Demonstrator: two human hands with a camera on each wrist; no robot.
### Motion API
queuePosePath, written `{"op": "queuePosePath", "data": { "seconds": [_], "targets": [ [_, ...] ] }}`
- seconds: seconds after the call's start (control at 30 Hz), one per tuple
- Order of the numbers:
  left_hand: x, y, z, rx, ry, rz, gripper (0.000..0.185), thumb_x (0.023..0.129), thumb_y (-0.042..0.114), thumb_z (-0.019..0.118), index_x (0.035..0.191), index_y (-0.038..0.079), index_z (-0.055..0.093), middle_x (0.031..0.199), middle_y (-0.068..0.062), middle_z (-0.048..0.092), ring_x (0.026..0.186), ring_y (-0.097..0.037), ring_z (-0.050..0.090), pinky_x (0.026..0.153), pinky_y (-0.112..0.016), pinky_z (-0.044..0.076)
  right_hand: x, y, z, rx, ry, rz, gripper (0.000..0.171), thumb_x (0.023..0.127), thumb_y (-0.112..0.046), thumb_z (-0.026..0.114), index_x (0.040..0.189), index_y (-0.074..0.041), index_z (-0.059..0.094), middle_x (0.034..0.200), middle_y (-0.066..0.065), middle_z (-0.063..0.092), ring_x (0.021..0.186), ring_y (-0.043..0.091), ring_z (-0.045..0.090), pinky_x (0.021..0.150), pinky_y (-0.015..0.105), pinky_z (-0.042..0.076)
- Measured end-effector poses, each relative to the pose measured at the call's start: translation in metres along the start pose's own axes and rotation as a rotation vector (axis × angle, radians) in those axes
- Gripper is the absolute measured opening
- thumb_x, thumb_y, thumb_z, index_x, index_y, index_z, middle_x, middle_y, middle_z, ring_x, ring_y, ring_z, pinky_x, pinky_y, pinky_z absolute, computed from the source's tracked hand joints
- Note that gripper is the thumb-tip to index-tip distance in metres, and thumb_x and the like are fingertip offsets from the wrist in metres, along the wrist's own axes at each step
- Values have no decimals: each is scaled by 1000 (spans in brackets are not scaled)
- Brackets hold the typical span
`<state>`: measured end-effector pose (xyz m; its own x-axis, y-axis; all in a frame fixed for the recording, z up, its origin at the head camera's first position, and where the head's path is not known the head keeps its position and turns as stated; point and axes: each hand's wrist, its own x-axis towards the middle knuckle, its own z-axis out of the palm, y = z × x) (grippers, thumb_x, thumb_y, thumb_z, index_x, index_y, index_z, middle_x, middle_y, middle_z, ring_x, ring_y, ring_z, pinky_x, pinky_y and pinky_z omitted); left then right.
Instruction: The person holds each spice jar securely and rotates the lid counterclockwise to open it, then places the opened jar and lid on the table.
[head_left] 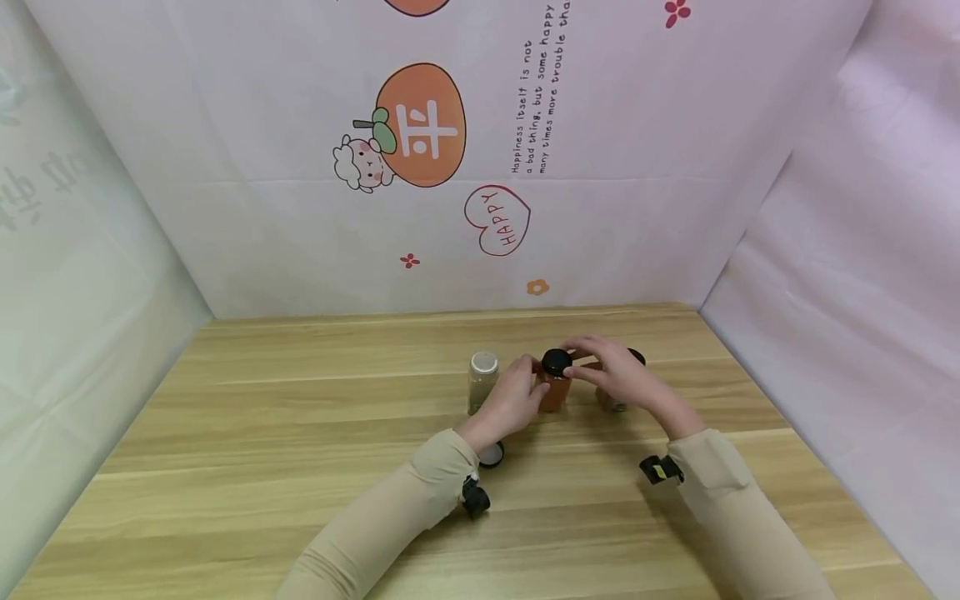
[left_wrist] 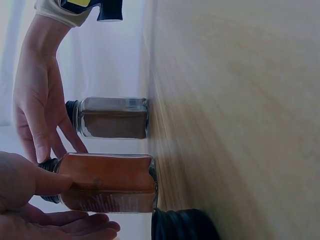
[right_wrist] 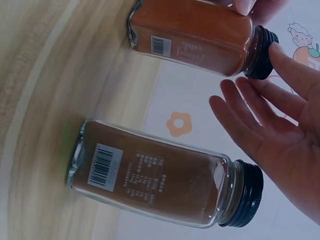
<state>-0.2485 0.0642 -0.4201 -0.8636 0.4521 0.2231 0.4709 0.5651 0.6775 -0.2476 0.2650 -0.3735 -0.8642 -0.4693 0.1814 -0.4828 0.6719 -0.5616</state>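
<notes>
A glass jar of orange spice [head_left: 555, 392] with a black lid [head_left: 557, 362] stands upright on the wooden table [head_left: 300, 467]. My left hand [head_left: 525, 390] grips its body from the left; in the left wrist view the thumb [left_wrist: 47, 182] lies on the orange jar [left_wrist: 107, 182]. My right hand [head_left: 583, 367] reaches the lid from the right with straight, spread fingers [right_wrist: 250, 115], its thumb against the lid's edge [right_wrist: 262, 47]. Close behind my right hand stands a jar of brown spice [right_wrist: 160, 177], capped in black.
A third jar with a pale lid [head_left: 483, 380] stands just left of my left hand. A loose round lid [head_left: 492, 454] lies on the table under my left wrist. White printed sheets [head_left: 450, 208] wall in the back and both sides.
</notes>
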Motion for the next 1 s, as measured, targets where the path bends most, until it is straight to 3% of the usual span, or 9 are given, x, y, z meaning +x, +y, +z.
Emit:
{"op": "queuePosePath", "data": {
  "seconds": [0.27, 0.6, 0.83, 1.0],
  "targets": [
    [-1, 1, -1, -2, -15, -3, 28, 98, 17, 53, 121, 3, 50, 120, -12, 57, 118, -24, 54, 97, -36, 47, -1, 1, -3, -17, -50, -15, 43, 95, -20, 58, 134, -5, 51, 134, 17, 51, 115, 34, 57, 91, 49, 49],
    [-1, 0, -1, -3, -12, -6, 31, 98, 16, 52, 124, 1, 49, 124, -15, 56, 120, -25, 53, 98, -36, 46, -3, 3, -1, 3, -45, -24, 41, 95, -13, 57, 135, -4, 50, 133, 18, 52, 113, 35, 59, 91, 48, 50],
    [-2, 0, 0, -10, -17, -20, 33, 98, 17, 51, 126, 0, 47, 125, -15, 55, 121, -26, 53, 98, -36, 47, -4, -3, 2, 11, -1, 42, 49, 98, -30, 52, 139, -4, 44, 137, 19, 50, 115, 37, 56, 92, 50, 48],
    [0, 0, 1, -5, -11, -21, 34, 99, 18, 51, 127, 0, 47, 126, -15, 55, 121, -26, 53, 98, -36, 47, -3, -11, 7, 35, 69, 98, 52, 95, -35, 56, 135, -3, 45, 132, 20, 53, 113, 37, 58, 89, 47, 51]
  ]
}}
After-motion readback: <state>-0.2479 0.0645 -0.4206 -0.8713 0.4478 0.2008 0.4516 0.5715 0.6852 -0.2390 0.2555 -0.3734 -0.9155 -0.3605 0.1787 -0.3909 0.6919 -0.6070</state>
